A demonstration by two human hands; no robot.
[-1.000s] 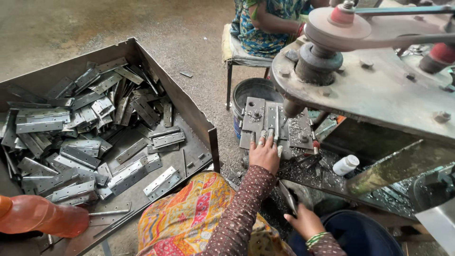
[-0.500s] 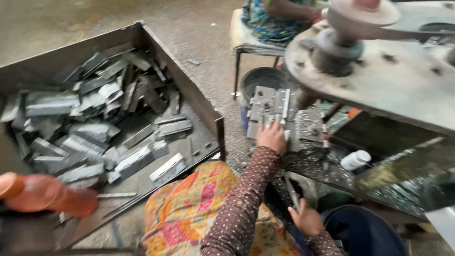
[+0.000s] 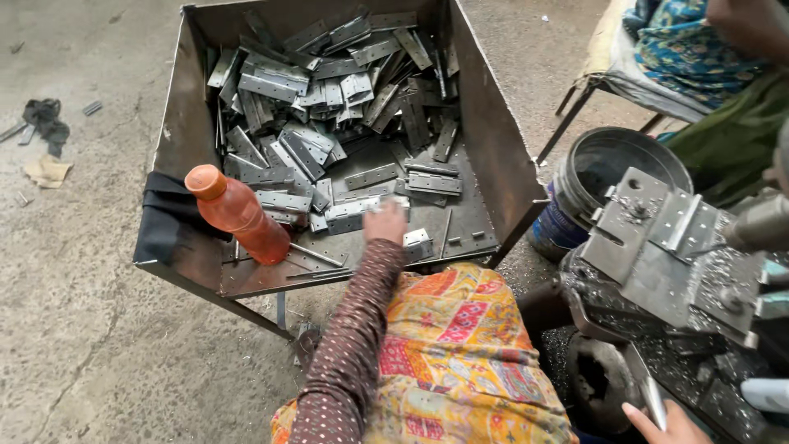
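Rough concrete floor (image 3: 90,345) lies under a big sheet-metal bin (image 3: 493,156) on thin legs, piled with flat grey hinge plates (image 3: 329,107). Near the bin's front edge the person's left hand (image 3: 385,222), on a brown dotted sleeve, reaches in and closes over a hinge plate (image 3: 362,208) at the edge of the pile; the fingers are curled down on it, though the picture does not show whether it is lifted. Just beside that hand lies a small bent metal piece (image 3: 417,243). An orange plastic bottle (image 3: 234,214) leans in the bin's front left corner, next to a black cloth (image 3: 168,222) draped over the rim. At the bottom right the right hand (image 3: 666,423) touches a thin metal strip (image 3: 653,399) below a grimy press fixture (image 3: 666,247); how tight its grip is cannot be told. Behind the fixture stands a dark bucket (image 3: 608,164), and another person sits beyond it.
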